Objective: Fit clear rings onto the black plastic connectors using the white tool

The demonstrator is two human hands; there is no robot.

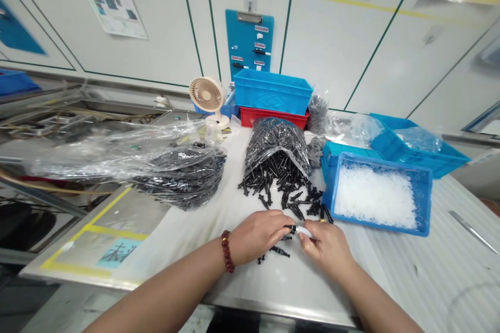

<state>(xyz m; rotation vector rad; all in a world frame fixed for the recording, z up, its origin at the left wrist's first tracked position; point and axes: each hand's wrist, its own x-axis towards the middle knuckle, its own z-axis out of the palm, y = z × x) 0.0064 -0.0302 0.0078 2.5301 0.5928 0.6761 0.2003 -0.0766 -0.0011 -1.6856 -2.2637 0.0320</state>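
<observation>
My left hand [258,237], a dark red bead bracelet at its wrist, is closed on a small black plastic part [290,228]. Facing it, my right hand [330,250] grips a white cylindrical piece [305,232], whose narrow end meets the black part. The right fingers hide much of the white piece. Just beneath the hands lie a few black parts with pale rings [280,252]. Beyond them, loose black parts [296,210] spill from the mouth of a clear plastic bag [279,132].
At right, a tilted blue bin [380,226] holds small white rings [375,195]. A large plastic bag of black parts [179,171] lies left. Behind stand a beige fan [207,96] and a blue crate [273,93] on a red one [253,116]. Metal tweezers [474,231] lie far right.
</observation>
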